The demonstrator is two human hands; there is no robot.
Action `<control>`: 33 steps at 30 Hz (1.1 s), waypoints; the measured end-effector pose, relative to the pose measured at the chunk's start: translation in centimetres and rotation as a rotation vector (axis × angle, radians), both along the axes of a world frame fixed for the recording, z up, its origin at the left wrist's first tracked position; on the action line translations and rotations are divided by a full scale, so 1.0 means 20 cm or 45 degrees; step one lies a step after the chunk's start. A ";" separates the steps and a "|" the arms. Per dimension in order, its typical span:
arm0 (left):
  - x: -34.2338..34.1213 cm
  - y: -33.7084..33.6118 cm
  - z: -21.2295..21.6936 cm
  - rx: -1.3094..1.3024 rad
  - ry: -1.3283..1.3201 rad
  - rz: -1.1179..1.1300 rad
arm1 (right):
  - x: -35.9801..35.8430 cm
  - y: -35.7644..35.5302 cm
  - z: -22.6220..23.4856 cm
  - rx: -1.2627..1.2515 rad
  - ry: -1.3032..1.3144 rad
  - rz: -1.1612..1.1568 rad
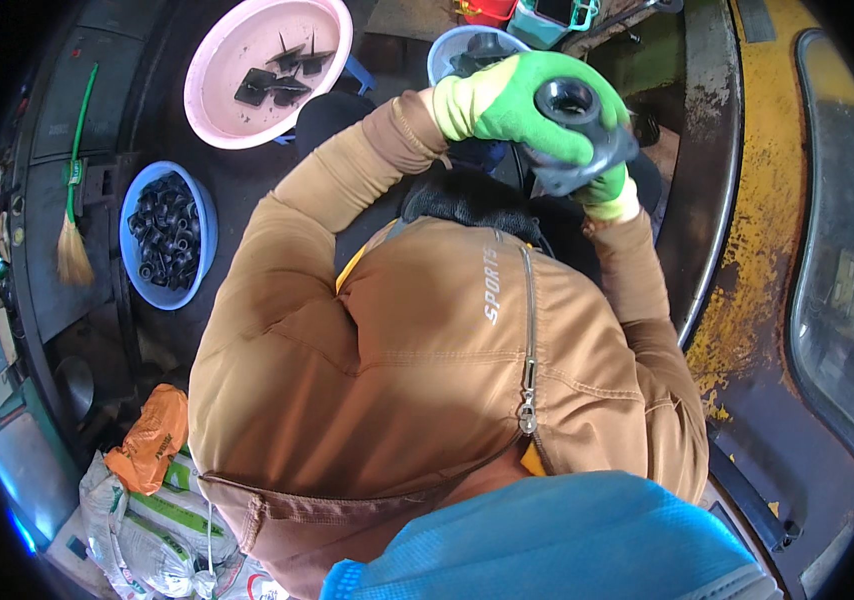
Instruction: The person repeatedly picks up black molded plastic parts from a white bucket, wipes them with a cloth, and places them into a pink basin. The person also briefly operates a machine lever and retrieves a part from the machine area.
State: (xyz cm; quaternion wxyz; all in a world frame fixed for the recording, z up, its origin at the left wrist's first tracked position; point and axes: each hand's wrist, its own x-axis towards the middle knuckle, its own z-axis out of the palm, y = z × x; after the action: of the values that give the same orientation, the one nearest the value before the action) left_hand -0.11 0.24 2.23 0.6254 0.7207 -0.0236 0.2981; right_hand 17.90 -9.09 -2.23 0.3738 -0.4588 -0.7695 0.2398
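Note:
A black moulded part (575, 172) with a round open collar on top and a flat flange below is held up in front of me. My left hand (522, 100), in a green and pale yellow glove, curls over it with its thumb beside the collar. My right hand (607, 190), gloved the same way, is behind and under the flange, its fingers mostly hidden by the part. Just beyond my left hand, a light blue basin (439, 62) contains black pieces.
A pink basin (209, 75) with thin black pieces stands at far left. Nearer is a blue basin (211, 235) full of small black parts. A worn yellow machine panel (747, 200) borders my right. Sacks (152, 535) and an orange bag (154, 440) lie at lower left.

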 end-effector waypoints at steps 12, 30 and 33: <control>0.05 -0.10 -0.04 0.232 -0.195 0.693 | -0.13 0.03 -0.01 0.038 0.396 -0.278; -0.03 -0.01 -0.01 0.192 0.006 -0.056 | 0.08 -0.01 -0.10 0.306 -0.443 0.129; 0.01 0.02 -0.03 0.174 -0.017 -0.429 | 0.05 -0.08 -0.17 0.246 -0.508 0.151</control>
State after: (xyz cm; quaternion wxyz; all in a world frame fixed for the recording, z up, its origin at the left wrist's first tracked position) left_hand 0.08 0.64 1.62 0.6159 0.7454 -0.1684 0.1915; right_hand 18.90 -10.69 -5.61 0.2418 -0.4132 -0.8732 0.0912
